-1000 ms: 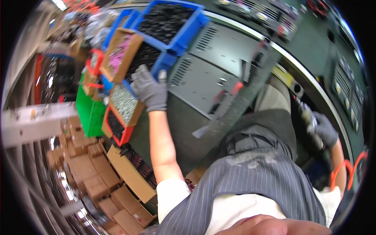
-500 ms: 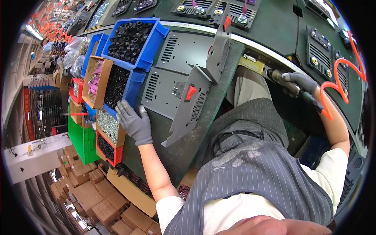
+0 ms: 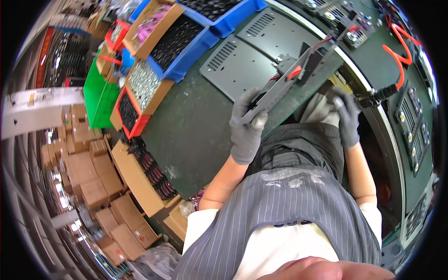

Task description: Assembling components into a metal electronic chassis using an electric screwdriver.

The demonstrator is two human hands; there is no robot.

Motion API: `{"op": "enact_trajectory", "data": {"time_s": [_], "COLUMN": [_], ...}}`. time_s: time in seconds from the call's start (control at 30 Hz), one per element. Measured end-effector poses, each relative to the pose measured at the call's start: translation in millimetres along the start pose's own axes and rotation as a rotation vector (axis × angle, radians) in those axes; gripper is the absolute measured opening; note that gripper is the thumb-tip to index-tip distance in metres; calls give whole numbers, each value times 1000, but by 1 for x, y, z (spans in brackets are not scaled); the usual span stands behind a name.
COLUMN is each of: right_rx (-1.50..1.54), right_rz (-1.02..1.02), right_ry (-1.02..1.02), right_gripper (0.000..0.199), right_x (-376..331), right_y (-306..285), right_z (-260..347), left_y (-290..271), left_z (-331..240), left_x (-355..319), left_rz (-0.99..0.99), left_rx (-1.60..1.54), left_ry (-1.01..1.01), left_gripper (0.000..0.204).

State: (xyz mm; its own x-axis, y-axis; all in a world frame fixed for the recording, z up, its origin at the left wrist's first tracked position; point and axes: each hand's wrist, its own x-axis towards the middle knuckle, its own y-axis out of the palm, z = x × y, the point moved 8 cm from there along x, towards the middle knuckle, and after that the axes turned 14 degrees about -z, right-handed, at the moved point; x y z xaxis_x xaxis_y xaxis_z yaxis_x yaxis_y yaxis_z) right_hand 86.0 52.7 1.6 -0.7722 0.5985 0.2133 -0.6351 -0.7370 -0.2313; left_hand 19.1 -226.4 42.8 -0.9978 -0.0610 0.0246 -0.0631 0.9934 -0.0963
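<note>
My left hand (image 3: 247,126), in a grey glove, grips the near end of an upright grey metal panel (image 3: 275,95), thumb on one side and fingers on the other. A red rocker switch (image 3: 295,72) sits in that panel. Behind it, flat slotted metal plates (image 3: 239,65) lie on the green table (image 3: 186,123). My right hand (image 3: 346,116), also gloved and a little blurred, is by the table's right edge with fingers apart, holding nothing visible. Just right of it is a dark power tool (image 3: 379,95) on a red coiled hose (image 3: 400,58), apart from the hand.
To the left stand blue bins (image 3: 191,58) of black parts, a carton of silver screws (image 3: 144,84), a red bin (image 3: 128,112) and a green crate (image 3: 99,95). Brown cartons (image 3: 88,170) are stacked beyond. Slotted assemblies (image 3: 413,126) line the right-hand bench.
My left hand has gone from beside the small-parts bins to the upright panel and taken hold of it. My right hand has let go of the power tool. The view has turned.
</note>
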Motion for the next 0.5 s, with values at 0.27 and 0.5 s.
{"op": "enact_trajectory", "data": {"time_s": [0.27, 0.5], "right_rx": [329, 279], "right_rz": [-16, 128], "right_ry": [4, 1], "right_gripper": [53, 59], "right_x": [132, 134], "right_y": [8, 32], "right_z": [-41, -13], "left_y": [-124, -243], "left_z": [-38, -3], "left_x": [5, 6], "left_rz": [-360, -48], "left_rx": [342, -1123], "left_ry": [411, -241], "left_gripper": [34, 42]}}
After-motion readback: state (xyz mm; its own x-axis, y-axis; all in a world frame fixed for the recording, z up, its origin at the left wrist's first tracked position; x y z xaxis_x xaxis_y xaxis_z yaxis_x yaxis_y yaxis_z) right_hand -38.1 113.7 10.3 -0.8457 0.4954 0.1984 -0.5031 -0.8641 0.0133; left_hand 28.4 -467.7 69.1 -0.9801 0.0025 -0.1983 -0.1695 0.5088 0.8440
